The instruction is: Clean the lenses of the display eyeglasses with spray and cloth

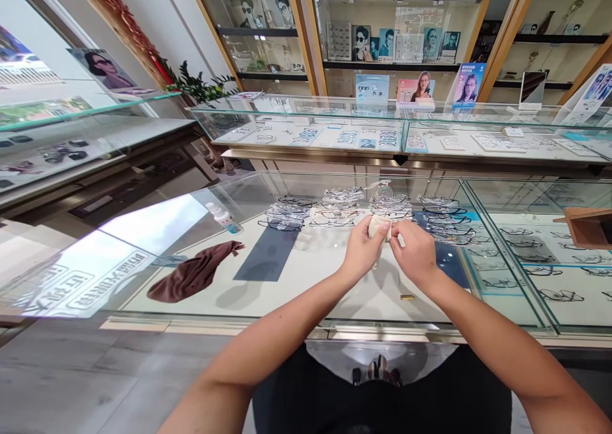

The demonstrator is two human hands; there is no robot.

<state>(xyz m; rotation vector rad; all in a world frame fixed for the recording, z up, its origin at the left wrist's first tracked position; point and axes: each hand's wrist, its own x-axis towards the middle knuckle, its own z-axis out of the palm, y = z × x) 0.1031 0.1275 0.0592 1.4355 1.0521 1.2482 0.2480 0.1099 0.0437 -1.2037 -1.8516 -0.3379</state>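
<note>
Above the glass counter, my left hand is closed around a bunched cream cloth, thumb on top. Close against it on the right is my right hand, its fingers pinched at the cloth's edge. Whatever this pinch holds is hidden, and I cannot tell if anything is wrapped inside the cloth. Just beyond my hands, several eyeglasses lie in rows on the counter. More eyeglasses are lined up to the right of my right hand.
A brown cloth lies crumpled at left on the glass counter. Behind it stands a white spray bottle. A wooden box sits at the right edge. Across the aisle is another glass display case.
</note>
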